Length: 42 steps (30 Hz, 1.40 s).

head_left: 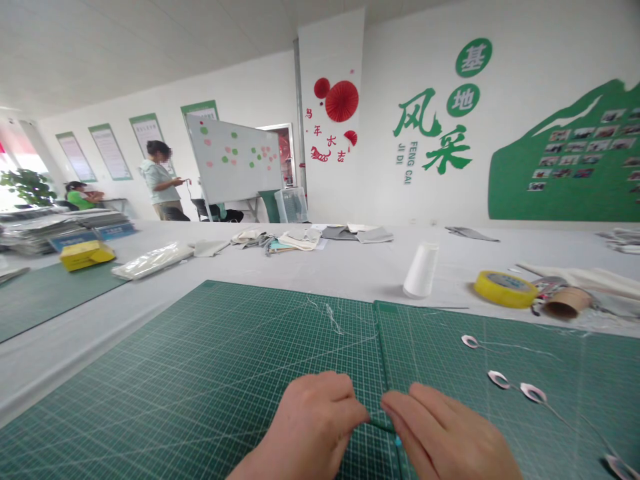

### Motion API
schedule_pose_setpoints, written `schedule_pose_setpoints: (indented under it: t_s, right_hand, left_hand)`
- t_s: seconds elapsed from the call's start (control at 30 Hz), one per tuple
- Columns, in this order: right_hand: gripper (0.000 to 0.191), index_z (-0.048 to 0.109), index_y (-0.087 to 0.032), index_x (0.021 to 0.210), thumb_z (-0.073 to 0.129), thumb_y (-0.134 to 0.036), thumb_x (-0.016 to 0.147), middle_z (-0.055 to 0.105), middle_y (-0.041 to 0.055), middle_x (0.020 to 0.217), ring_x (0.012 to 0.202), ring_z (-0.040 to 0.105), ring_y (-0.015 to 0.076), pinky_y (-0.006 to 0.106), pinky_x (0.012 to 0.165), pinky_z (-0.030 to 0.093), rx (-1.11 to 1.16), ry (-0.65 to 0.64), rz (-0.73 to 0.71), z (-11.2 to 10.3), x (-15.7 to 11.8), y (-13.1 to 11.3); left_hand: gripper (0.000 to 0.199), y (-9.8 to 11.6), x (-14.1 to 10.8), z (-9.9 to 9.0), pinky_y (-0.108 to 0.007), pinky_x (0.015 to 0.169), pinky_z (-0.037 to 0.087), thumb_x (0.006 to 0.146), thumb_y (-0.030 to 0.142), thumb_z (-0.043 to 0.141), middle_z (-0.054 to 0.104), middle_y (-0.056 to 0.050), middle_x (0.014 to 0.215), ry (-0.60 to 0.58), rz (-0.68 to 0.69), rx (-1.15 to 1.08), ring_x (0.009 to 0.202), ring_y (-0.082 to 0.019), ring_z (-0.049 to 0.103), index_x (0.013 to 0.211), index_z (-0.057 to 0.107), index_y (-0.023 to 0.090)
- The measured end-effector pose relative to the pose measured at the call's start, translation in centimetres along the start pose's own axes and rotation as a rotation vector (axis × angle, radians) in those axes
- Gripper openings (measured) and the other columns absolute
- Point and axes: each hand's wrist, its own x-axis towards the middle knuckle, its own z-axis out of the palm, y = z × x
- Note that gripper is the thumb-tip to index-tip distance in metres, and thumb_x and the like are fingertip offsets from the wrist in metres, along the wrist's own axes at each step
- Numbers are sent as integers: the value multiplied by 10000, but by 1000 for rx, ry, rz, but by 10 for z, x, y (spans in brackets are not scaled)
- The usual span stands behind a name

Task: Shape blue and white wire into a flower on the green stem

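Note:
My left hand (320,417) is closed in a pinch low in the middle of the head view. Close to its right is my right hand (445,433), its fingers bent and pressed together. A short dark green strip (381,424) spans the small gap between the fingertips, gripped at both ends; its exact kind is unclear. Just below it shows a tiny turquoise bit (398,441), partly covered by the right fingers. Both hands are over the seam of two green cutting mats (240,360). White loose threads (333,319) lie farther up the left mat.
Pale rings with thin tails, one a ring (533,393), lie on the right mat. Beyond stand a white thread cone (421,270) and a yellow tape roll (505,289) beside a cardboard tube (567,302). Fabric scraps (300,239) line the far edge. Two people are in the background.

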Motion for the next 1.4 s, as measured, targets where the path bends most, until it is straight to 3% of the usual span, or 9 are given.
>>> schedule_pose_setpoints:
  t_s: [0.2,0.37,0.4,0.5,0.6,0.73,0.9,1.2,1.4]
  right_hand:
    - [209,652,-245,770,478,-222,883,612,-8,667,583,592,161,266,542,409,263,-269,205,-3,8,8]
    - [164,669,-183,633,622,-288,750,311,-94,475,457,304,88,213,450,225,780,-590,587,-3,14,22]
    - [191,664,-173,617,644,-325,732,288,-99,474,462,263,82,212,448,195,910,-598,631,-2,13,24]
    - [239,646,-164,592,705,-378,681,264,-111,450,453,191,68,214,440,132,1133,-558,730,5,11,28]
    - [256,614,-164,568,739,-374,645,320,-105,447,450,205,65,207,439,155,1224,-544,788,9,11,24]
    - [287,561,-167,543,731,-370,653,361,-87,505,493,251,75,210,472,202,1293,-500,770,8,14,16]
    - [237,621,-175,601,699,-377,696,256,-106,465,460,200,74,229,451,125,1190,-471,721,12,7,9]
    - [216,636,-182,618,624,-367,727,265,-100,472,463,241,85,228,458,164,1029,-514,648,10,8,-1]
    - [221,589,-195,577,608,-339,744,315,-91,490,465,290,90,213,454,234,1039,-402,668,11,10,-2]
  left_hand:
    - [156,-2,-2,4,-261,518,354,763,82,540,607,0,661,-118,97,49,594,-143,540,703,646,180]
    - [215,7,-1,-9,-207,604,437,771,37,600,676,4,738,-178,19,-306,674,-126,602,796,721,213]
    - [209,9,0,-13,-213,674,457,784,57,614,685,-13,795,-205,-27,-388,753,-141,618,837,731,221]
    - [207,14,4,-21,-216,667,454,732,53,686,675,-4,748,-227,-197,-635,724,-140,616,799,758,235]
    - [181,13,6,-19,-227,618,411,661,47,738,622,12,662,-52,-391,-815,659,-128,555,709,759,220]
    - [123,6,5,-6,-222,573,354,621,70,744,566,34,635,100,-589,-1068,595,-95,482,667,720,182]
    - [128,0,5,7,-196,434,252,602,157,760,507,66,514,118,-793,-1351,453,-62,385,683,661,150]
    - [125,-1,5,7,-207,439,244,586,175,778,515,58,533,112,-801,-1369,465,-60,388,685,707,148]
    - [111,2,4,5,-203,463,254,599,159,763,541,58,534,82,-801,-1446,471,-57,400,690,701,154]
